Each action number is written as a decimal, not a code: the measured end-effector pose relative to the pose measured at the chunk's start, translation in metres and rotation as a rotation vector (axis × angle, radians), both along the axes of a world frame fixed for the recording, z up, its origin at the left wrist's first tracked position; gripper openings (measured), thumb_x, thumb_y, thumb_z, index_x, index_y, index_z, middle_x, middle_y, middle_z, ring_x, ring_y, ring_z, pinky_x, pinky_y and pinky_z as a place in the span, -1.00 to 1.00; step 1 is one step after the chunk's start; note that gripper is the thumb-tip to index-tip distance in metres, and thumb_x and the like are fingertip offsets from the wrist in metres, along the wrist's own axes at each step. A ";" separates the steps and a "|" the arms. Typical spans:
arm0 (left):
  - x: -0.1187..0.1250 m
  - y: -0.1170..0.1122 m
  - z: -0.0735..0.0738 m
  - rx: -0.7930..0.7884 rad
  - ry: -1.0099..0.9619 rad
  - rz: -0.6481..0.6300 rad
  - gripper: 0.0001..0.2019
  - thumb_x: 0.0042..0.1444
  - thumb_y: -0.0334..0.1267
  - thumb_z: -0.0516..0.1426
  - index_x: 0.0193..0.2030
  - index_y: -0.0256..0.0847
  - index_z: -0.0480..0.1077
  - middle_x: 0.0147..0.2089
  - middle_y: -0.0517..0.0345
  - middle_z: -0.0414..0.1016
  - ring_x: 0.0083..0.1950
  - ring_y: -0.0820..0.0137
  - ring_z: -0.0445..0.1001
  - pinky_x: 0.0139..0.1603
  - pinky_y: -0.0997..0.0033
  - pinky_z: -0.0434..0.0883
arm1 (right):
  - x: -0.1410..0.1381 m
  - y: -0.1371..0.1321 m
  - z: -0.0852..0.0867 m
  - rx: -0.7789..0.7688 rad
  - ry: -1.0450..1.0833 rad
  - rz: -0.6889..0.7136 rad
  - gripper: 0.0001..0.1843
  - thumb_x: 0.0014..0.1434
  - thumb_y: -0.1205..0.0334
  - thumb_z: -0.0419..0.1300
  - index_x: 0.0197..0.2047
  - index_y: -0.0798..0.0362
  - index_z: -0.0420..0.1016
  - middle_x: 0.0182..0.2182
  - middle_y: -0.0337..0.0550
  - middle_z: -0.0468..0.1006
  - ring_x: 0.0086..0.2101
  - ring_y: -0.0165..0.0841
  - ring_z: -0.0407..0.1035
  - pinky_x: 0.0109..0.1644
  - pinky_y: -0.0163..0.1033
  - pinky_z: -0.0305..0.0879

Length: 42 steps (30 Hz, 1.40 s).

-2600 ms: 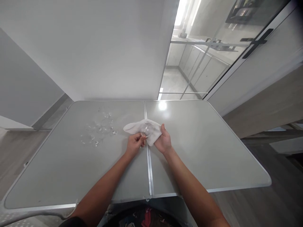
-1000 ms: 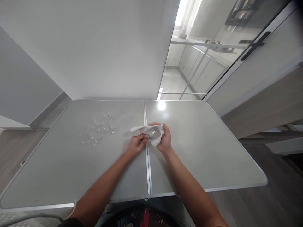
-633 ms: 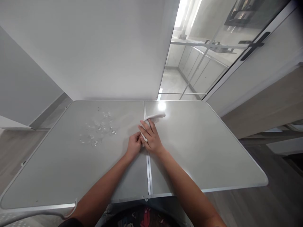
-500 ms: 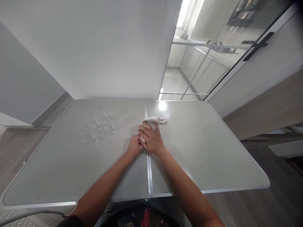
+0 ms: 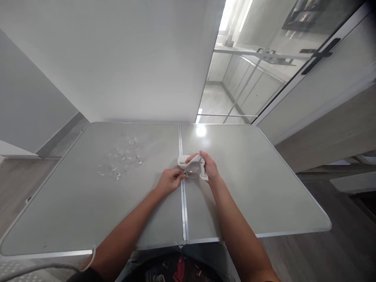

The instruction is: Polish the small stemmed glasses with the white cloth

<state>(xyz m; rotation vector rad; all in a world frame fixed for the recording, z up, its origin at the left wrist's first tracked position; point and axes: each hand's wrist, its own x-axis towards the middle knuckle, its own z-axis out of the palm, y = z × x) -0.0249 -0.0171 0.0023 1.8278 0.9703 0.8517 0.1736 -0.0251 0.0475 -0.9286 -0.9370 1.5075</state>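
Note:
My left hand (image 5: 170,180) pinches the stem end of a clear wine glass (image 5: 193,170), which lies tilted on its side with the bowl to the right. Around the rim side of the bowl, my right hand (image 5: 209,165) grips a white cloth (image 5: 203,170). Part of the cloth spreads along the far side of the bowl. Both hands are over the table's middle seam. The foot of the glass is mostly hidden by my left fingers.
Several clear stemmed glasses (image 5: 123,157) stand grouped on the left half of the pale folding table (image 5: 252,188). A metal-edged seam (image 5: 184,211) splits the tabletop. A white wall (image 5: 141,62) and a glass door (image 5: 235,86) border the far side. A cable (image 5: 44,266) hangs at the lower left.
My right hand has moved right and turned with the cloth, from covering the glass to its rim side. The bowl now shows between my hands. My left hand has hardly moved.

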 end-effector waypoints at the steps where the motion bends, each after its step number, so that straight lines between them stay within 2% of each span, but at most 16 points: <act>1: 0.002 0.000 0.001 -0.050 -0.036 0.017 -0.82 0.18 -0.14 0.21 -0.34 -0.18 0.56 -0.52 0.16 0.42 -0.51 0.42 0.29 -0.39 0.45 0.20 | -0.003 0.001 0.000 -0.012 0.084 -0.052 -0.43 0.32 -0.17 0.01 -0.31 0.08 0.66 -0.33 -0.07 0.67 -0.34 -0.23 0.52 -0.21 -0.17 0.45; 6: 0.013 0.001 0.002 -0.282 -0.296 0.030 -0.63 0.20 0.05 0.19 -0.40 -0.25 0.46 -0.50 0.17 0.41 -0.48 0.45 0.33 -0.40 0.48 0.26 | -0.033 0.000 -0.001 -0.013 0.364 -0.146 -0.44 0.33 -0.21 -0.04 -0.02 0.01 0.58 -0.09 -0.09 0.65 -0.13 -0.21 0.54 -0.13 -0.15 0.49; 10: 0.016 0.003 -0.004 -0.289 -0.392 0.116 -0.58 0.17 0.13 0.20 -0.33 -0.26 0.49 -0.38 0.13 0.47 -0.35 0.42 0.39 -0.31 0.47 0.32 | -0.053 -0.006 -0.007 0.021 0.372 -0.141 -0.39 0.31 -0.30 -0.03 0.08 -0.03 0.52 -0.17 -0.09 0.65 -0.11 -0.18 0.52 -0.14 -0.12 0.50; 14: 0.011 0.004 -0.004 -0.254 -0.402 0.178 -0.60 0.17 0.10 0.21 -0.36 -0.26 0.46 -0.35 0.12 0.51 -0.33 0.41 0.40 -0.28 0.46 0.33 | -0.059 -0.009 -0.021 0.094 0.133 -0.133 -0.48 0.27 -0.23 0.14 0.03 0.00 0.56 -0.20 -0.11 0.63 -0.10 -0.22 0.49 0.02 -0.14 0.44; 17: 0.006 0.004 0.003 -0.293 -0.456 0.251 -0.66 0.13 0.04 0.27 -0.25 -0.20 0.37 -0.41 0.20 0.50 -0.41 0.45 0.40 -0.33 0.49 0.32 | -0.056 -0.008 -0.029 0.218 -0.143 -0.092 -0.56 0.31 -0.15 0.14 -0.02 0.01 0.58 -0.20 -0.12 0.62 -0.08 -0.23 0.45 0.16 -0.13 0.34; 19: 0.004 0.004 0.009 -0.303 -0.484 0.310 -0.64 0.09 -0.01 0.31 -0.14 -0.14 0.31 -0.41 0.26 0.51 -0.43 0.45 0.41 -0.34 0.50 0.33 | -0.055 -0.006 -0.032 0.290 -0.292 -0.020 -0.61 0.33 -0.08 0.15 -0.03 0.02 0.59 -0.23 -0.14 0.61 -0.12 -0.23 0.43 0.16 -0.12 0.32; 21: 0.003 0.004 0.013 -0.251 -0.460 0.347 -0.67 0.10 -0.04 0.30 -0.15 -0.13 0.33 -0.41 0.27 0.49 -0.39 0.44 0.43 -0.30 0.49 0.34 | -0.055 -0.004 -0.034 0.307 -0.372 0.008 -0.65 0.30 -0.04 0.19 -0.05 0.04 0.60 -0.28 -0.17 0.60 -0.20 -0.24 0.42 0.09 -0.14 0.34; 24: 0.001 0.005 0.014 -0.112 -0.339 0.387 -0.76 0.14 -0.06 0.27 -0.33 -0.20 0.43 -0.42 0.23 0.38 -0.36 0.45 0.34 -0.30 0.49 0.28 | -0.056 -0.001 -0.036 0.251 -0.360 -0.071 -0.69 0.22 -0.01 0.29 -0.11 0.06 0.58 -0.32 -0.20 0.58 -0.29 -0.30 0.40 -0.08 -0.23 0.35; 26: 0.001 0.006 0.013 -0.102 -0.307 0.370 -0.74 0.15 -0.07 0.27 -0.39 -0.22 0.44 -0.45 0.24 0.29 -0.39 0.47 0.26 -0.34 0.49 0.23 | -0.054 0.000 -0.035 0.200 -0.278 -0.110 -0.68 0.17 -0.01 0.34 -0.16 0.07 0.55 -0.33 -0.20 0.57 -0.32 -0.32 0.39 -0.16 -0.26 0.33; 29: 0.002 0.006 0.011 -0.170 -0.475 0.295 -0.72 0.08 -0.08 0.34 -0.28 -0.20 0.40 -0.38 0.25 0.30 -0.35 0.48 0.28 -0.30 0.50 0.26 | -0.047 -0.001 -0.030 0.129 -0.156 -0.015 -0.63 0.10 -0.01 0.41 -0.18 0.10 0.54 -0.33 -0.18 0.57 -0.31 -0.34 0.40 -0.17 -0.28 0.33; 32: 0.003 0.005 0.015 -0.243 -0.711 0.204 -0.54 0.02 -0.08 0.39 -0.01 -0.12 0.34 -0.04 0.10 0.46 -0.07 0.38 0.44 -0.07 0.43 0.38 | -0.042 -0.004 -0.023 0.038 -0.036 0.143 -0.58 0.09 -0.03 0.43 -0.13 0.09 0.54 -0.30 -0.17 0.57 -0.30 -0.35 0.41 -0.17 -0.28 0.33; 34: 0.002 0.005 0.018 -0.341 -0.796 0.109 -0.43 0.09 0.01 0.34 0.17 -0.08 0.29 0.17 -0.04 0.44 0.13 0.26 0.44 0.08 0.30 0.40 | -0.041 -0.007 -0.020 -0.029 0.015 0.206 -0.57 0.05 -0.03 0.46 -0.13 0.07 0.54 -0.30 -0.18 0.57 -0.32 -0.37 0.41 -0.18 -0.28 0.33; 35: 0.001 0.005 0.020 -0.386 -0.816 0.079 -0.42 0.13 0.04 0.29 0.22 -0.09 0.27 0.21 -0.09 0.44 0.17 0.22 0.44 0.12 0.26 0.40 | -0.042 -0.008 -0.019 -0.064 0.031 0.223 -0.57 0.04 -0.06 0.45 -0.15 0.06 0.54 -0.32 -0.19 0.57 -0.33 -0.36 0.41 -0.19 -0.28 0.33; 38: -0.001 0.006 0.021 -0.443 -0.851 0.127 -0.49 0.22 0.06 0.21 0.22 -0.13 0.33 0.17 -0.11 0.50 0.10 0.22 0.52 0.09 0.24 0.43 | -0.044 -0.010 -0.018 -0.158 0.106 0.246 -0.50 0.16 -0.27 0.27 -0.21 0.04 0.55 -0.35 -0.13 0.58 -0.33 -0.30 0.42 -0.20 -0.21 0.35; 40: -0.001 0.008 0.019 -0.436 -0.878 0.185 -0.54 0.25 0.04 0.19 0.19 -0.14 0.36 0.14 -0.09 0.52 0.04 0.25 0.55 0.07 0.25 0.45 | -0.044 -0.010 -0.018 -0.182 0.164 0.238 -0.44 0.23 -0.33 0.12 -0.22 0.04 0.54 -0.35 -0.09 0.58 -0.32 -0.26 0.42 -0.20 -0.18 0.35; 42: -0.001 0.008 0.018 -0.418 -0.893 0.200 -0.54 0.26 0.05 0.17 0.19 -0.14 0.37 0.15 -0.09 0.52 0.04 0.26 0.55 0.08 0.26 0.46 | -0.043 -0.010 -0.019 -0.167 0.150 0.253 -0.51 0.19 -0.26 0.20 -0.23 0.05 0.52 -0.38 -0.11 0.57 -0.33 -0.27 0.42 -0.21 -0.19 0.34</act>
